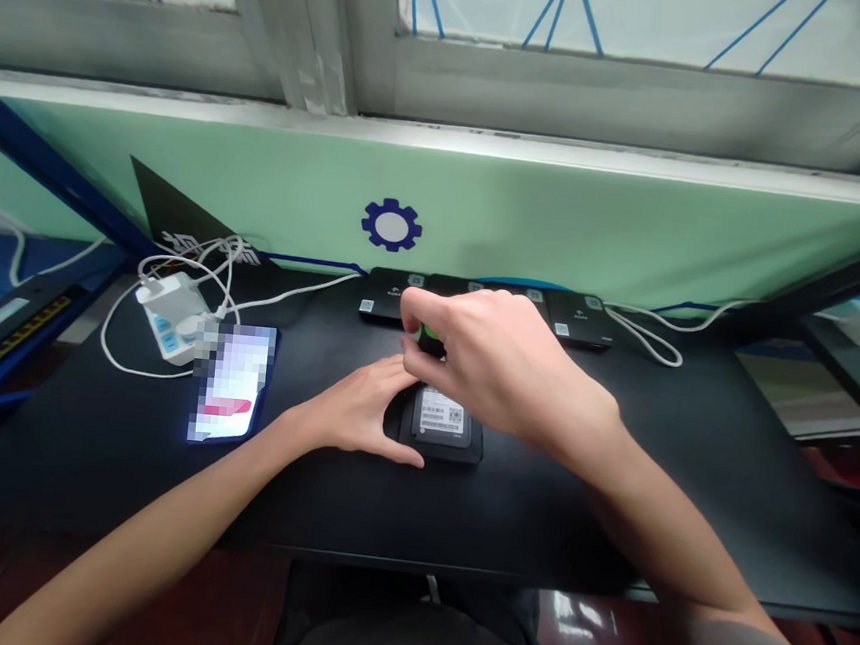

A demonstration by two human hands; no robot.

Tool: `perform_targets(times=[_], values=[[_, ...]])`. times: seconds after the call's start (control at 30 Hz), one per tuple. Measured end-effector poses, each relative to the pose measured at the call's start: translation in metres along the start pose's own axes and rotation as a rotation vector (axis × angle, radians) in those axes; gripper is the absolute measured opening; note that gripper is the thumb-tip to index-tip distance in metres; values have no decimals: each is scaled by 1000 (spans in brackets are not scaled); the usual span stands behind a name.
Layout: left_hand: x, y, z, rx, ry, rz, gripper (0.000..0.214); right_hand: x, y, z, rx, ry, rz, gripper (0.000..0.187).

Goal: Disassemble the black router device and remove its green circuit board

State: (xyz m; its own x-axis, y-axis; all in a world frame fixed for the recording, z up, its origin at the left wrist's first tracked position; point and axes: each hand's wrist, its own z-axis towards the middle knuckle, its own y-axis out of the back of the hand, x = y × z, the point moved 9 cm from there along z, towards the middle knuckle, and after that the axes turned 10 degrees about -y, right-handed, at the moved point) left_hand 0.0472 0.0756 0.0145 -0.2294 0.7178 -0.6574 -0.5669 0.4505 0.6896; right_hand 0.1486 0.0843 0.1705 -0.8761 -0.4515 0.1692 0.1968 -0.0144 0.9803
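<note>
In the middle of the black table lies a flat black box-shaped device [456, 445] with a white printed label facing up. My left hand [362, 407] braces it from the left side, thumb along the near edge and fingers toward the far edge. Above the device, my right hand [488, 353] is closed around a green-and-black handle [430, 341], which looks like a screwdriver. Its shaft and tip are hidden by my hands. The far part of the device is covered by the right hand.
A lit phone [240, 386] lies to the left, beside a white power strip [178, 321] with plugs and tangled white cables. Several flat black boxes [581, 321] line the back edge against the green panel [262, 177]. A white cable loop [668, 353] lies at the back right.
</note>
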Motion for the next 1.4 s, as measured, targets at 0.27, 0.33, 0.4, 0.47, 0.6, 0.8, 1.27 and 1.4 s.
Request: perform_targets(times=[0.27,0.33,0.4,0.47,0.6,0.8,1.27,1.4], values=[[0,0,-1,8,13,5,115,0,2,2,-25,-24,18,28],[0,0,-1,6,15,8,115,0,2,2,-58,-23,2,45],[-1,1,-1,8,13,13,115,1,1,3,-70,-20,-11,52],[-1,0,-1,11,11,13,116,0,0,3,-63,-24,-14,49],[-2,1,0,5,1,1,116,-2,1,3,-62,-37,-2,43],[-2,2,0,-7,16,-5,110,-3,-1,4,-49,-35,8,28],[-3,0,0,28,6,27,113,-1,0,4,-55,8,56,24],[-3,0,0,26,14,19,112,0,2,4,-57,1,66,42]])
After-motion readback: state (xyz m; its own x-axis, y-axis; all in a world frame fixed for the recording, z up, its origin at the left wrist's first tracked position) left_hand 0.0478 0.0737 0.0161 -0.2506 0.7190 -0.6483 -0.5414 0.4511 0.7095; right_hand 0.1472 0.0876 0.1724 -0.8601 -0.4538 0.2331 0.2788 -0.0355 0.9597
